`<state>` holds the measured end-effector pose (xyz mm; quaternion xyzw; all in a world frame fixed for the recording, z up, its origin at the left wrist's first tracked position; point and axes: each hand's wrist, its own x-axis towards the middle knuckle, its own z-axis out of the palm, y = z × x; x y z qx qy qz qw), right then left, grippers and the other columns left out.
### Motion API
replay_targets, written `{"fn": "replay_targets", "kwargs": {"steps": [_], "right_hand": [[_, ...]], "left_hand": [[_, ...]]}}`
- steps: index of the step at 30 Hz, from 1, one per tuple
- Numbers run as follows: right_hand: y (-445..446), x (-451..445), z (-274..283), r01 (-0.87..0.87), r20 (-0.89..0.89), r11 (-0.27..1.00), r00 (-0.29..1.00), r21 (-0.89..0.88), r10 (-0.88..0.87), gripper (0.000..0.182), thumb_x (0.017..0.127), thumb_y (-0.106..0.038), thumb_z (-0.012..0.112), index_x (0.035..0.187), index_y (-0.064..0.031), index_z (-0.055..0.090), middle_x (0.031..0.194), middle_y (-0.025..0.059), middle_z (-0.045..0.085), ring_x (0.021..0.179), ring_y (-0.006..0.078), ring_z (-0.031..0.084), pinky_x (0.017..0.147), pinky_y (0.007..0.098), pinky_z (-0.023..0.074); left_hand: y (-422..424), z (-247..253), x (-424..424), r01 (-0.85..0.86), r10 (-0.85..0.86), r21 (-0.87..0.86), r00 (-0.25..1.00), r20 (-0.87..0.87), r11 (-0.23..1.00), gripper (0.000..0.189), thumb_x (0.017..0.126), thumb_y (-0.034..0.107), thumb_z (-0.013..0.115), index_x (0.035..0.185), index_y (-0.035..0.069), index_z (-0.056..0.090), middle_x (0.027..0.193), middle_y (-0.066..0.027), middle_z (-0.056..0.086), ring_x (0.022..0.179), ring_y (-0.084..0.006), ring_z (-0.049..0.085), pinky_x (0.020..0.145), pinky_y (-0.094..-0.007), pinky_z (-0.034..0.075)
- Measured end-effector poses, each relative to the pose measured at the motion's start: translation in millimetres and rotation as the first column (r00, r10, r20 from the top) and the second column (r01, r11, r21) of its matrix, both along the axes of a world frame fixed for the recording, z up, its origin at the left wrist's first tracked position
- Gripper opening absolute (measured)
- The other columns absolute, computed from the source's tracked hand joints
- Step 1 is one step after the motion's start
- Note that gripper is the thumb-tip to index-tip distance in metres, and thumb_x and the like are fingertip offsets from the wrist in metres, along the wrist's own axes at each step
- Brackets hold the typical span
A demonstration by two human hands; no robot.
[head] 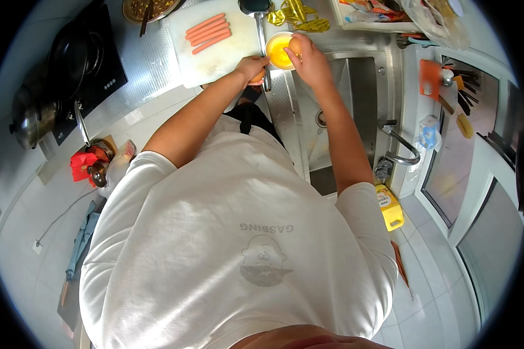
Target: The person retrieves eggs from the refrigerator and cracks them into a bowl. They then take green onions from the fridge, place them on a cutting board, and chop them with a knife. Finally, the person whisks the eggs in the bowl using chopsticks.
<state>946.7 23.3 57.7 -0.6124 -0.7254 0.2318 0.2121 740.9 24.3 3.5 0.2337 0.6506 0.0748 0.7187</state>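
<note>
A white bowl (pixel 268 43) holds yellow raw egg (pixel 280 51) at the counter's edge beside the sink. My right hand (pixel 312 61) grips a brown egg (pixel 295 45) at the bowl's right side, over its rim. To the left of the bowl, my left hand (pixel 249 70) holds another brown egg (pixel 258 76) low in the palm, its fingertips close to the bowl. Between them lies a spatula with a metal handle (pixel 262 41), partly covered by the left fingertips. Several pink sausages (pixel 208 32) lie in a row on a white cutting board (pixel 201 67).
The steel sink (pixel 316 100) with its faucet (pixel 401 152) is below my right arm. Gold foil wrappers (pixel 294 17) lie behind the bowl. A black cooktop (pixel 107 65) carries a dark pan (pixel 72 56) at left. Farther back stands a food bowl (pixel 133 13) with chopsticks (pixel 146 19).
</note>
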Motion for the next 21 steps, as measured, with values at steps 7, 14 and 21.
{"fn": "replay_targets", "kwargs": {"steps": [7,14,21], "right_hand": [[7,5,80,-0.032,0.018,0.994,0.999,0.1,0.031,0.048,0.099,-0.039,0.071,0.136,-0.0145,0.054,0.114,0.0168,0.073,0.1,0.0393,0.072,0.083,0.045,0.0579],[7,7,146,-0.017,-0.067,0.986,0.997,0.167,0.028,0.047,0.098,-0.04,0.072,0.134,-0.0138,0.056,0.117,0.0163,0.072,0.098,0.0387,0.072,0.079,0.0445,0.0579],[4,-4,20,0.047,-0.02,0.999,0.999,-0.004,-0.047,0.042,0.099,-0.036,0.071,0.13,-0.0109,0.057,0.102,0.0168,0.074,0.088,0.0323,0.073,0.073,0.0401,0.0578]], "left_hand": [[2,-11,0,0.027,-0.028,0.006,1.0,0.015,1.0,0.039,0.099,0.052,0.068,0.105,0.014,0.074,0.098,-0.0015,0.061,0.075,-0.0139,0.063,0.057,-0.0272,0.062],[1,-5,-2,0.064,-0.064,-0.002,0.997,0.032,0.998,0.038,0.102,0.057,0.062,0.108,0.021,0.074,0.095,0.004,0.06,0.077,-0.0078,0.059,0.064,-0.0249,0.059],[-3,3,-10,0.053,-0.053,0.0,0.997,0.058,0.999,0.028,0.105,0.045,0.058,0.111,0.023,0.074,0.097,0.0037,0.059,0.077,-0.0085,0.059,0.064,-0.0255,0.06]]}}
